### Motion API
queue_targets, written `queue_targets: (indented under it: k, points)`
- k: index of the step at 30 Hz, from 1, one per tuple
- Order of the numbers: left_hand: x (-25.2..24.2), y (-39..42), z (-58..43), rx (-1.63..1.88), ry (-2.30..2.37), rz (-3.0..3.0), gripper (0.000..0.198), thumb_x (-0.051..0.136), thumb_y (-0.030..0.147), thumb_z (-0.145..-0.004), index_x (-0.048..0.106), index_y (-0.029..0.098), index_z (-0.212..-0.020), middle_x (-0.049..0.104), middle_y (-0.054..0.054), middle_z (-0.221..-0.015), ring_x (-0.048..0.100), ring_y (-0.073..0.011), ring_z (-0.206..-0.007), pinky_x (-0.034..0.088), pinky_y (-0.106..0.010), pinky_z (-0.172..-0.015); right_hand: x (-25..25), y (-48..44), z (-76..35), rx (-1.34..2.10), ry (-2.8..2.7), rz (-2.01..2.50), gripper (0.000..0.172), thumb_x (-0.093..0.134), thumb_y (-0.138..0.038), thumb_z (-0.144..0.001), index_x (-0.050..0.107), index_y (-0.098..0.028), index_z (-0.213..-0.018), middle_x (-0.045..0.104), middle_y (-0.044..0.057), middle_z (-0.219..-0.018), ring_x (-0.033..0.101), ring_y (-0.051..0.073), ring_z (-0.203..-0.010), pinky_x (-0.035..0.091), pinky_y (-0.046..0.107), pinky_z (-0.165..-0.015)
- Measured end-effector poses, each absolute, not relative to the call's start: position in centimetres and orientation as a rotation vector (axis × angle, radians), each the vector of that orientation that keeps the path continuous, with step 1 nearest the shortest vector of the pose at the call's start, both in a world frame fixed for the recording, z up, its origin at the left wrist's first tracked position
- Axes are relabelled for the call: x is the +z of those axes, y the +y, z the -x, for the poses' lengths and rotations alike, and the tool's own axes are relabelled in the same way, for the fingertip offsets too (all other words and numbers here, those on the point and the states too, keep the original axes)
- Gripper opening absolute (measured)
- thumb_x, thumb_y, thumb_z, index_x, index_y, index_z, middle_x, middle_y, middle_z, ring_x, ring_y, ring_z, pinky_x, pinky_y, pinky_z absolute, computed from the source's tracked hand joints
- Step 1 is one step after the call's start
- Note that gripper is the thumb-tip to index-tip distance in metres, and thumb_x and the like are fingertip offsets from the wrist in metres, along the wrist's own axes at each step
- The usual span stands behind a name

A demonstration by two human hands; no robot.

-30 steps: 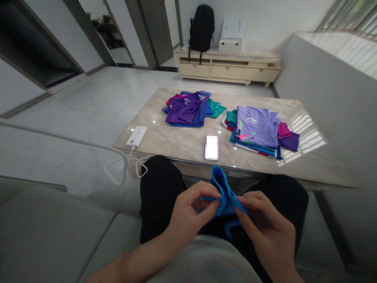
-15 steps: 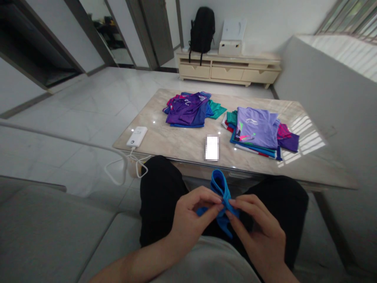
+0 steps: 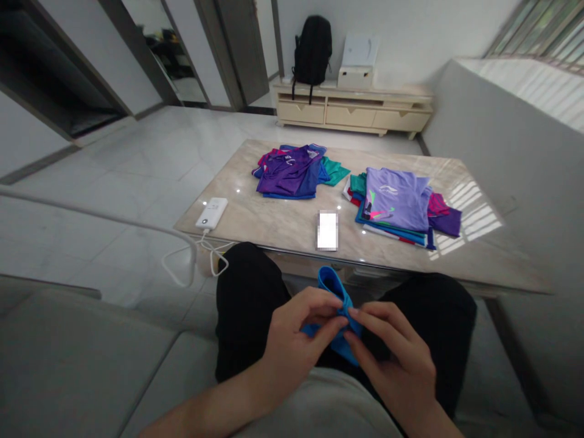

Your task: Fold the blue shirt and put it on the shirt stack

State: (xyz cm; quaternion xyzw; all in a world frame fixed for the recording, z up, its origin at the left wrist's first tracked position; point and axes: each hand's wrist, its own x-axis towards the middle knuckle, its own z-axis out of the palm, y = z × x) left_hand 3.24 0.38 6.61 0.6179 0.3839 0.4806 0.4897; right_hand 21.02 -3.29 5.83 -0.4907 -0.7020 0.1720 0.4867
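I sit on a grey sofa with a small bright blue garment (image 3: 331, 286) bunched over my lap. My left hand (image 3: 292, 340) pinches it from the left with thumb and fingers. From the right, my right hand (image 3: 392, 359) grips the same cloth, and the fingertips of both hands meet at its middle. A loop of the cloth stands up above my fingers. My black trousers lie under it.
A marble coffee table (image 3: 274, 222) stands just ahead. On it lie a pile of purple and blue shirts (image 3: 292, 170), a stack topped by a lilac shirt (image 3: 396, 198), a phone (image 3: 327, 230) and a white power bank (image 3: 212, 212) with a cable hanging off the edge.
My two hands have drawn closer together on the blue cloth, and the raised loop has sunk a little and shifted left.
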Motion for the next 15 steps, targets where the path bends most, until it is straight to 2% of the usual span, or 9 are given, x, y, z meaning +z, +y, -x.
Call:
queue_targets:
  k: [4, 7, 10, 15]
  points:
    - [6.68, 0.32, -2.85, 1.256, 0.920, -1.879, 0.033, 0.070, 0.005, -0.091, 0.065, 0.023, -0.117, 0.071, -0.004, -0.116, 0.072, -0.0147, -0.106, 0.062, -0.022, -0.091, 5.79, -3.09, -20.94, 0.416, -1.728, 1.212, 0.034, 0.075, -0.014, -0.088, 0.068, -0.025, -0.120, 0.063, 0.006, -0.104, 0.067, 0.016, -0.092, 0.059, 0.026, -0.077]
    - [6.78, 0.18, -2.52, 1.150, 0.845, -2.210, 0.042, 0.060, 0.001, -0.094, 0.059, 0.021, -0.131, 0.069, -0.009, -0.132, 0.066, -0.0170, -0.124, 0.056, -0.026, -0.106, 5.84, -2.88, -20.87, 0.454, -1.719, 1.228, 0.024, 0.075, -0.016, -0.089, 0.068, -0.024, -0.111, 0.063, 0.004, -0.101, 0.068, 0.015, -0.090, 0.059, 0.024, -0.077]
    - [6.77, 0.13, -2.33, 0.999, 0.796, -2.364, 0.048, 0.047, 0.000, -0.097, 0.052, 0.018, -0.141, 0.062, -0.014, -0.144, 0.060, -0.0191, -0.134, 0.054, -0.028, -0.109, 5.79, -2.71, -20.97, 0.482, -1.714, 1.236, 0.017, 0.071, -0.015, -0.091, 0.067, -0.023, -0.105, 0.065, 0.004, -0.101, 0.068, 0.014, -0.091, 0.059, 0.023, -0.079]
    - [6.68, 0.22, -2.45, 0.782, 0.754, -2.451, 0.056, 0.035, -0.001, -0.095, 0.044, 0.013, -0.149, 0.048, -0.020, -0.157, 0.046, -0.0227, -0.147, 0.050, -0.035, -0.114, 5.49, -2.63, -21.18, 0.455, -1.709, 1.293, 0.019, 0.066, -0.013, -0.092, 0.067, -0.023, -0.108, 0.065, 0.006, -0.105, 0.068, 0.016, -0.096, 0.059, 0.026, -0.083]
